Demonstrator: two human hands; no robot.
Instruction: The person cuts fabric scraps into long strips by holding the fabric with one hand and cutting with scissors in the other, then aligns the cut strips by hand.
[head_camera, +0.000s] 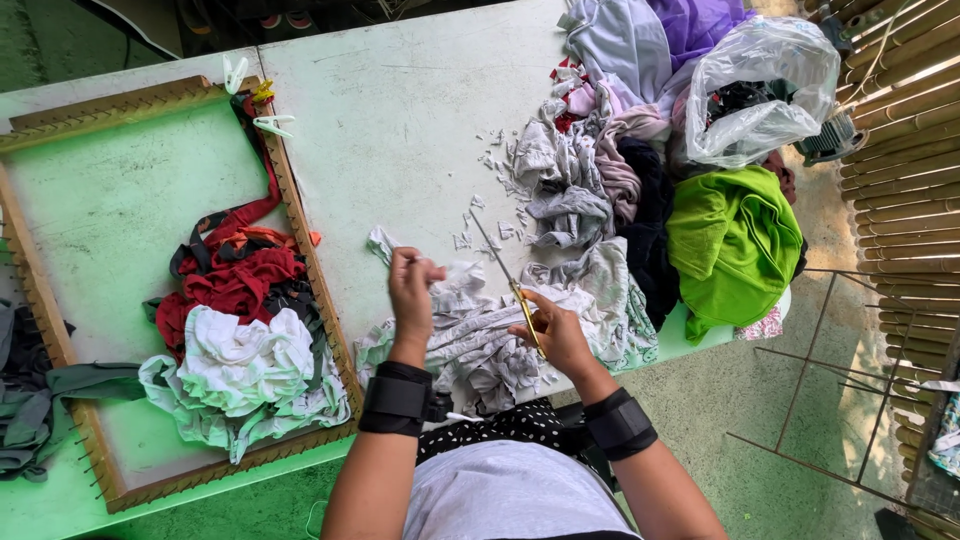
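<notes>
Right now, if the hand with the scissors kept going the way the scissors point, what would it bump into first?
Probably the small fabric scraps on the table: the right hand aims its scissors up-left over them.

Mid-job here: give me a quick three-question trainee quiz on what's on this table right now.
1. True or false: the right hand holds the scissors.
2. What is the left hand pinching? A) a clothespin B) grey-white cloth C) the plastic bag
3. What colour is the garment lying at the table's right end, below the plastic bag?

Key
1. True; the blades point up and away over the table.
2. B; it holds the grey-white cloth up near the blades.
3. Bright green: the green garment.
</notes>
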